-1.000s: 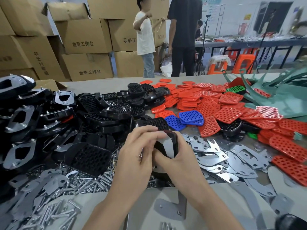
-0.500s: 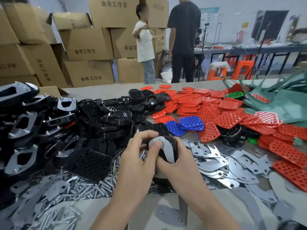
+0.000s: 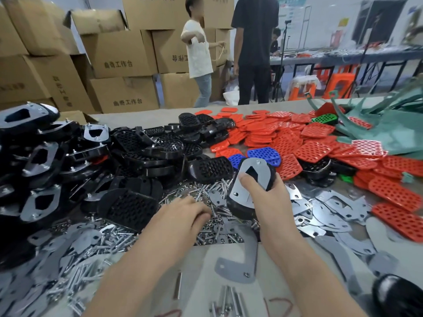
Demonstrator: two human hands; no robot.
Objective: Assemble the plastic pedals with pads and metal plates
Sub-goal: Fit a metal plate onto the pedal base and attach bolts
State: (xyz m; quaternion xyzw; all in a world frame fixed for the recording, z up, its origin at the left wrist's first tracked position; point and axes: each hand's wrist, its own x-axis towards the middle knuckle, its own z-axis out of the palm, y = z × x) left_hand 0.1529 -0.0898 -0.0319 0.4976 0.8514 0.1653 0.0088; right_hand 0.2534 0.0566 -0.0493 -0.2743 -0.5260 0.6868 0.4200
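Our left hand (image 3: 183,213) has let go of the pedal (image 3: 238,207) and dropped to the heap of nuts and bolts (image 3: 212,227). Its fingers curl down into them, and we cannot tell whether they grasp anything. Our right hand (image 3: 263,193) alone now clasps the pedal above the heap, thumb pressing the metal plate (image 3: 264,175). We judge the plate seated, fasteners next. The pedal's long axis tilts from lower left to upper right, plate facing us, rounded end towards the red pads (image 3: 315,152).

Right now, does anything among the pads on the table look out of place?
Yes. A green pad lies at the far side of the red pads, and two blue pads lie at their near edge. Only the colour is odd.
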